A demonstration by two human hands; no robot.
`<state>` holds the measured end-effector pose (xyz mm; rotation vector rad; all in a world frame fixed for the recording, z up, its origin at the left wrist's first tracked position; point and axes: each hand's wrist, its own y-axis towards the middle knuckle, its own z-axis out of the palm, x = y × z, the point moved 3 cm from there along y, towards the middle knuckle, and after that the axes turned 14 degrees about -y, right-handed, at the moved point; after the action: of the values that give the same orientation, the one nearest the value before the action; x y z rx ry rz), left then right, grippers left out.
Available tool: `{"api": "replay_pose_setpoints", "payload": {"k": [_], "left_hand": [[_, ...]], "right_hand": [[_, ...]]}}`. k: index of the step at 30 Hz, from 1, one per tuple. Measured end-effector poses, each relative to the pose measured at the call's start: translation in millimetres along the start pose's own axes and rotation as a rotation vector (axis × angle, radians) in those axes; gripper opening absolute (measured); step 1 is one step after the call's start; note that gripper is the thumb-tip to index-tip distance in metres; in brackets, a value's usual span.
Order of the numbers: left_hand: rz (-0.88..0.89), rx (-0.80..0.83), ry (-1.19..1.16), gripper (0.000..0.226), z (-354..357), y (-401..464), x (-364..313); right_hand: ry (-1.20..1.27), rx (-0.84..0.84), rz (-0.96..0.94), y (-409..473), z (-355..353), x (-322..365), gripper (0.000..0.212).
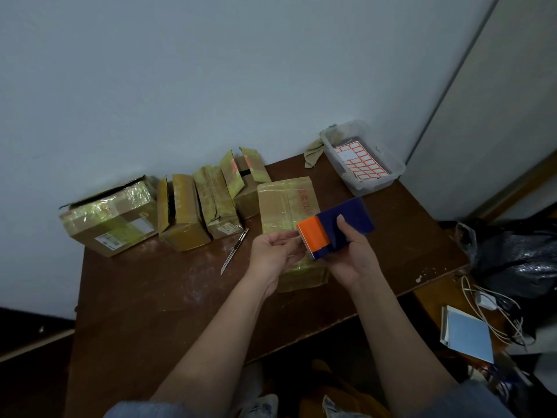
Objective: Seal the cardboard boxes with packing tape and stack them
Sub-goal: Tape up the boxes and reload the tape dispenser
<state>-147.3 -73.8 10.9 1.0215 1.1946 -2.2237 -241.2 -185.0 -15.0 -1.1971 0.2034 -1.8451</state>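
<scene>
Hands hide the near box (280,203) — partly.

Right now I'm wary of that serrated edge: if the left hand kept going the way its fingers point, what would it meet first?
The left hand points right, its fingertips close to the tape dispenser at its orange, toothed end; that comes first, though depth is unclear.

tape dispenser (334,229) is navy blue with a bright orange front, boxes (180,211) are tan cardboard under yellowish shiny tape, table (156,297) is dark reddish brown, label sheet (360,161) is white with red-orange outlined rectangles
</scene>
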Motion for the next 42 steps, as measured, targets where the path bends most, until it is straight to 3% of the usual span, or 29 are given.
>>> {"api": "replay_pose_setpoints", "payload": {"k": [3, 7, 12, 14, 20, 24, 28, 33, 38, 42], "left_hand": [[0.004, -0.035, 0.03, 0.023, 1, 0, -2], [-0.013, -0.076, 0.024, 0.035, -2, 1, -7], [-0.03, -0.052, 0.046, 0.024, -5, -4, -13], [-0.048, -0.051, 0.047, 0.025, -5, -6, -13], [-0.079, -0.065, 0.046, 0.055, -13, -10, -9], [-0.101, -0.053, 0.046, 0.035, -17, -9, -9], [-0.026, -0.029, 0.097, 0.008, -19, -6, -17], [0.116, -0.041, 0.231, 0.007, -16, -7, -20], [0.173, -0.063, 0.271, 0.01, -9, -10, -17], [0.195, -0.086, 0.281, 0.012, -3, -12, -16]], "right_hand": [[0.009, -0.02, -0.059, 0, 0, -2, 0.065], [0.016, -0.077, -0.098, -2, 0, 0, 0.043], [0.066, -0.125, -0.097, -1, -10, 7, 0.06], [0.068, -0.14, -0.097, -3, -11, 7, 0.058], [0.08, -0.207, -0.145, -7, -26, 17, 0.05], [0.005, -0.164, -0.177, -13, -21, 19, 0.042], [-0.054, -0.095, -0.105, -12, -20, 18, 0.047], [-0.165, 0.042, -0.138, -17, -9, 21, 0.076], [-0.087, -0.114, -0.22, -14, -5, 22, 0.077], [0.181, -0.241, -0.111, -9, -11, 17, 0.057]]}}
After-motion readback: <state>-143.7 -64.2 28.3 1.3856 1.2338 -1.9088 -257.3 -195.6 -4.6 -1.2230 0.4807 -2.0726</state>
